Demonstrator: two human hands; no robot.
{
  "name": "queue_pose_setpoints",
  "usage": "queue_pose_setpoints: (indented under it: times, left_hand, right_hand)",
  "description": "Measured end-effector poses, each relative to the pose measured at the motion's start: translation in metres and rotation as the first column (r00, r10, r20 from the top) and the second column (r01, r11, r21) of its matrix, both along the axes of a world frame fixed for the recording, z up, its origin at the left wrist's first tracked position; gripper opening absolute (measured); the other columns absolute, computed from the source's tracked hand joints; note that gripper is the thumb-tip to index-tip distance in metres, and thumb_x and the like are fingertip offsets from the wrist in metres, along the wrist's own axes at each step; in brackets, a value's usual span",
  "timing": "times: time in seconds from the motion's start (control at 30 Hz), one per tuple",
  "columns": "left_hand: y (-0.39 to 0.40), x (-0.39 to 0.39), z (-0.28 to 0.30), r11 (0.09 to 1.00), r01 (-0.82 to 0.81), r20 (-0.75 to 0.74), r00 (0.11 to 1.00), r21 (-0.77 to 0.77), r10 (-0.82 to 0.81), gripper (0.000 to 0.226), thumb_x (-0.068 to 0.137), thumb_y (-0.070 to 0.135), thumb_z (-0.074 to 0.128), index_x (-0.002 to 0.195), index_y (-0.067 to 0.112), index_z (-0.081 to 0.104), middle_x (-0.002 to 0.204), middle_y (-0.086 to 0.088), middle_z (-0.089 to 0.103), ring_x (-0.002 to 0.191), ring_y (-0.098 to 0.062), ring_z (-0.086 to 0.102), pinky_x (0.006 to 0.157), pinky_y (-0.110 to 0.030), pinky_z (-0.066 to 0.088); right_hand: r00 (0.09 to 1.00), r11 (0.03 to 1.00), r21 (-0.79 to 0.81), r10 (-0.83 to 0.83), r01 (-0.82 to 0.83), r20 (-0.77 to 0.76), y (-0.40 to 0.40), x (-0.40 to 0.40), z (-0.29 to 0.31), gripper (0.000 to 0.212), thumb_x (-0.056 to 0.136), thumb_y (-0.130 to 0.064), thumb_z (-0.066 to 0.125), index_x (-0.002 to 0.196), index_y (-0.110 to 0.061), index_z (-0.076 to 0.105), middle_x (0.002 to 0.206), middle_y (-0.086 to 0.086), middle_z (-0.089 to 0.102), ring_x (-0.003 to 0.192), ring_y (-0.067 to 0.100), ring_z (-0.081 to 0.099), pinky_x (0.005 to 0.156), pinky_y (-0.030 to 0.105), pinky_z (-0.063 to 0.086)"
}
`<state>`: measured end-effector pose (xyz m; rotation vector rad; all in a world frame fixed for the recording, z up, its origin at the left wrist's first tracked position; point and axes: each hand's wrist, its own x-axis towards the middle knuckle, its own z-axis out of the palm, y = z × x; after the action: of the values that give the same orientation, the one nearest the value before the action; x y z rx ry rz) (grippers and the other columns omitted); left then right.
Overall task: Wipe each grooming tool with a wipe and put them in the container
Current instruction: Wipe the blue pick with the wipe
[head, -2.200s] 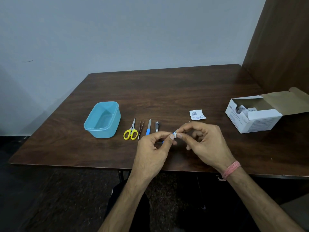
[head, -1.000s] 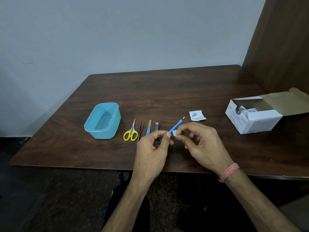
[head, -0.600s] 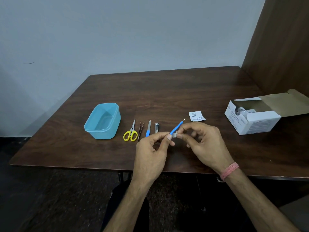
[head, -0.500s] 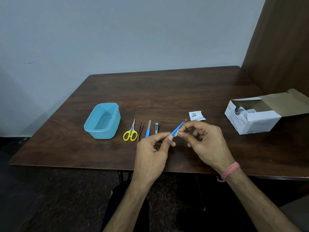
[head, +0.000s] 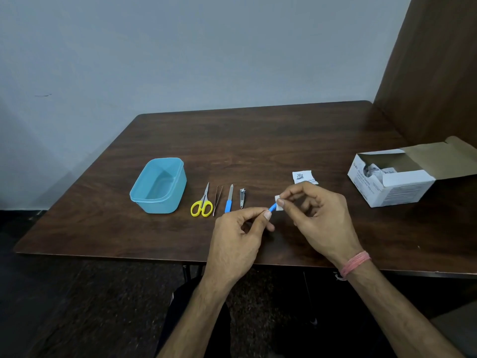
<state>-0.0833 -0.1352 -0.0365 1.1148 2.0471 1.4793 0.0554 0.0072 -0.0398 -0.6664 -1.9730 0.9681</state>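
Dark wooden worktop: left hand pinches a blue-handled tool steady while right hand pinches the wipe around it (container waiting at nine o'clock).

Dim, even indoor light — soft shadows, sharp focus, wide-angle bending at edges.
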Motion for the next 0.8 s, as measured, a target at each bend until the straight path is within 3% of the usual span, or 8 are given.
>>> queue_pose_setpoints:
  times: [0.1,0.23,0.37,0.57,0.8]
  left_hand:
    - [0.000,-0.001,0.000,1.000,-0.015,-0.010,1.000,-0.005,0.015,0.021,0.112,0.032,0.070,0.098,0.035,0.086,0.084,0.015,0.082,0.065,-0.026,0.061,0.061,-0.032,0.048]
    - [0.001,-0.001,0.000,0.999,-0.037,0.003,0.999,0.025,0.037,0.020,0.113,0.030,0.068,0.103,0.032,0.086,0.081,0.015,0.080,0.059,-0.004,0.052,0.056,-0.015,0.039]
    - [0.001,0.000,0.000,0.999,-0.032,-0.005,0.999,0.029,0.032,0.020,0.113,0.028,0.068,0.105,0.031,0.086,0.079,0.014,0.079,0.048,-0.002,0.046,0.051,-0.013,0.035]
    - [-0.002,-0.001,0.002,1.000,-0.004,-0.031,1.000,0.009,0.004,0.022,0.113,0.029,0.068,0.102,0.032,0.087,0.075,0.014,0.077,0.046,-0.001,0.047,0.051,-0.012,0.035]
    - [-0.001,0.001,0.003,1.000,0.001,0.019,1.000,0.029,-0.002,0.025,0.114,0.030,0.066,0.096,0.032,0.083,0.075,0.015,0.076,0.050,-0.002,0.046,0.054,-0.013,0.037]
  right_hand:
    - [0.999,0.993,0.119,0.008,-0.012,0.033,0.000,-0.001,-0.002,0.016,0.096,-0.017,0.086,0.102,-0.032,0.085,0.096,-0.017,0.076,0.060,0.020,0.061,0.059,0.028,0.050]
    - [0.997,0.982,0.187,0.026,-0.039,0.075,-0.001,-0.002,-0.005,0.021,0.097,-0.016,0.085,0.111,-0.031,0.086,0.102,-0.017,0.072,0.068,0.017,0.059,0.062,0.021,0.047]
    - [0.996,0.967,0.256,-0.034,0.012,0.085,-0.004,0.000,-0.003,0.021,0.095,-0.014,0.087,0.110,-0.029,0.086,0.101,-0.019,0.068,0.079,0.001,0.065,0.071,0.015,0.049]
    - [0.980,0.900,0.436,-0.104,0.021,0.168,-0.010,-0.001,-0.003,0.019,0.102,-0.017,0.077,0.117,-0.029,0.081,0.101,-0.013,0.056,0.075,0.005,0.059,0.061,0.037,0.058]
    - [0.961,0.887,0.446,-0.216,0.120,0.171,-0.011,-0.004,-0.001,0.019,0.103,-0.018,0.072,0.117,-0.029,0.077,0.104,-0.012,0.054,0.090,0.011,0.062,0.057,0.042,0.059]
